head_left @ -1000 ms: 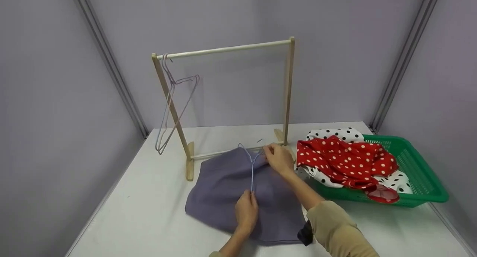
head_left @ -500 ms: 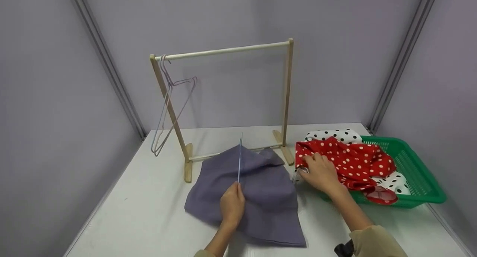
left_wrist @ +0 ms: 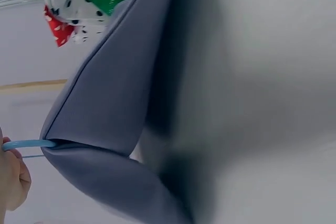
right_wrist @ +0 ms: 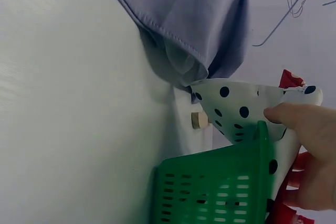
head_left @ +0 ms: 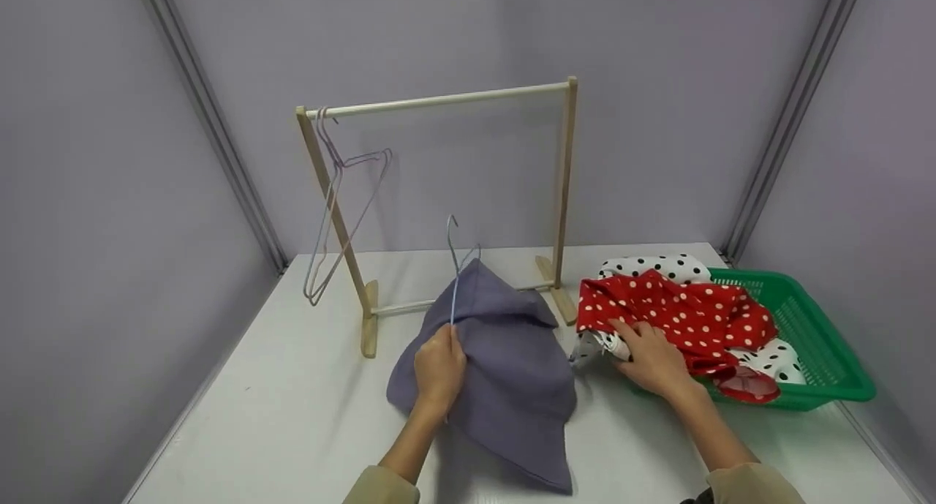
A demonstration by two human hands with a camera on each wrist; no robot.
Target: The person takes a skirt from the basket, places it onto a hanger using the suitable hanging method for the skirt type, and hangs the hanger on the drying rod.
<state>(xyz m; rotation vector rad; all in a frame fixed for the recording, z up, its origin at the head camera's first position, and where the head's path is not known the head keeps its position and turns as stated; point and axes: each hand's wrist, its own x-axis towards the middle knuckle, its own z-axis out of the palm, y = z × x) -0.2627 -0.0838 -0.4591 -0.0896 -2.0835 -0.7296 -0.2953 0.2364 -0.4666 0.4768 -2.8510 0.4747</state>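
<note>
Pale lilac-grey walls (head_left: 673,123), metal corner strips (head_left: 216,123), white tabletop (head_left: 292,416)

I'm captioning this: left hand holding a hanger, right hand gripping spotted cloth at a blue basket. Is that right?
Not quite: the basket is green, as the head view shows. The left hand holds a hanger and the right hand grips spotted cloth.

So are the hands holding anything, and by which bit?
The left hand grips a blue hanger by its wire below the hook. The right hand pinches the white dotted cloth by an edge; I can't tell about the red cloth.
</note>
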